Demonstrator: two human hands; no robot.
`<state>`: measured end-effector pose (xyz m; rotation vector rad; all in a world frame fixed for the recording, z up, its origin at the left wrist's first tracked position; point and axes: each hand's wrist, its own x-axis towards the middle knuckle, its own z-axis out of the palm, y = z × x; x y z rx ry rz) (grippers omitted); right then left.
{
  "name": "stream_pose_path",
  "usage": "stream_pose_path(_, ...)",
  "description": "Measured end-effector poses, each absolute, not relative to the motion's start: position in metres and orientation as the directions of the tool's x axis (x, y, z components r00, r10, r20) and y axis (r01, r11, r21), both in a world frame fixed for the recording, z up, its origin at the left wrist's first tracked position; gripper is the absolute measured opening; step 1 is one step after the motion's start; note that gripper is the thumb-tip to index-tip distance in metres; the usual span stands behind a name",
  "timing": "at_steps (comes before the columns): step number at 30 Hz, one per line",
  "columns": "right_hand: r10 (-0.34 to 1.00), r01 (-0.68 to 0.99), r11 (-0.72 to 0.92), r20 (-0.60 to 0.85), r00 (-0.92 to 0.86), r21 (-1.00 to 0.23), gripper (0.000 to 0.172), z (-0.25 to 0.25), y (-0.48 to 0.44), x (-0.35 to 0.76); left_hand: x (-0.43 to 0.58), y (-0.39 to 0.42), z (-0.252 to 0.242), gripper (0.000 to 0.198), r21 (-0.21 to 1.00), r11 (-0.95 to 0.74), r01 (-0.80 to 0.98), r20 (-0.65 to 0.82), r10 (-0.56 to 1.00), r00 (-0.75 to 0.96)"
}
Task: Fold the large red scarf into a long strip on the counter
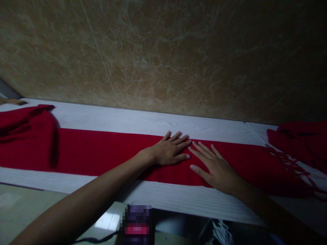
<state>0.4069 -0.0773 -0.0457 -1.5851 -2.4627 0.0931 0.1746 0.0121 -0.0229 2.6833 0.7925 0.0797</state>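
Observation:
A long red scarf [102,149] lies flat along a narrow white wood-grain table, with fringe [288,163] at its right end. My left hand [170,149] rests palm down on the middle of it, fingers spread toward the right. Close beside it, my right hand [211,165] also lies on the cloth with its fingers apart, pointing up and left. The fingertips of both hands nearly meet. Neither hand grips anything. At the left, a bunched red cloth [28,131] lies over the scarf; I cannot tell if it is the same piece.
A marbled brown wall [158,61] rises behind the white table [204,200]. More crumpled red fabric [304,139] lies at the far right. Below the front edge are a pale tiled floor [15,204], a pixelated area and a white stringy bundle [221,231].

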Motion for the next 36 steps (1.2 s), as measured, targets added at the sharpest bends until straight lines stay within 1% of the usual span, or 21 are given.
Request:
stream_pose_path(3, 0.905, 0.888, 0.422, 0.149, -0.399, -0.183, 0.065, -0.0454, -0.0770, 0.4070, 0.1749, 0.0120, -0.0229, 0.074, 0.344, -0.790, 0.507, -0.025, 0.532, 0.846)
stream_pose_path(7, 0.910, 0.890, 0.414, 0.113, -0.399, -0.191, 0.067, -0.0432, -0.0772, 0.4061, 0.1749, 0.0117, -0.0225, 0.074, 0.339, -0.783, 0.521, -0.040, 0.542, 0.840)
stream_pose_path(13, 0.911, 0.893, 0.412, 0.123, -0.395, -0.184, 0.065, -0.0433, -0.0777, 0.4055, 0.1743, 0.0119, -0.0235, 0.073, 0.352, -0.794, 0.496, 0.005, 0.532, 0.847)
stream_pose_path(18, 0.910, 0.891, 0.414, 0.116, -0.398, -0.187, 0.065, -0.0427, -0.0775, 0.4054, 0.1747, 0.0109, -0.0217, 0.074, 0.353, -0.778, 0.519, -0.025, 0.547, 0.837)
stream_pose_path(21, 0.911, 0.891, 0.413, 0.102, -0.400, -0.188, 0.067, -0.0419, -0.0772, 0.4052, 0.1743, 0.0104, -0.0216, 0.074, 0.354, -0.784, 0.510, -0.008, 0.543, 0.840)
stream_pose_path(29, 0.902, 0.882, 0.428, 0.150, -0.404, -0.198, 0.065, -0.0433, -0.0777, 0.4052, 0.1742, 0.0101, -0.0223, 0.071, 0.350, -0.782, 0.516, 0.009, 0.554, 0.833)
stream_pose_path(36, 0.909, 0.890, 0.417, 0.085, -0.408, -0.183, 0.065, -0.0393, -0.0779, 0.4043, 0.1767, 0.0085, -0.0176, 0.068, 0.339, -0.754, 0.562, -0.018, 0.592, 0.806)
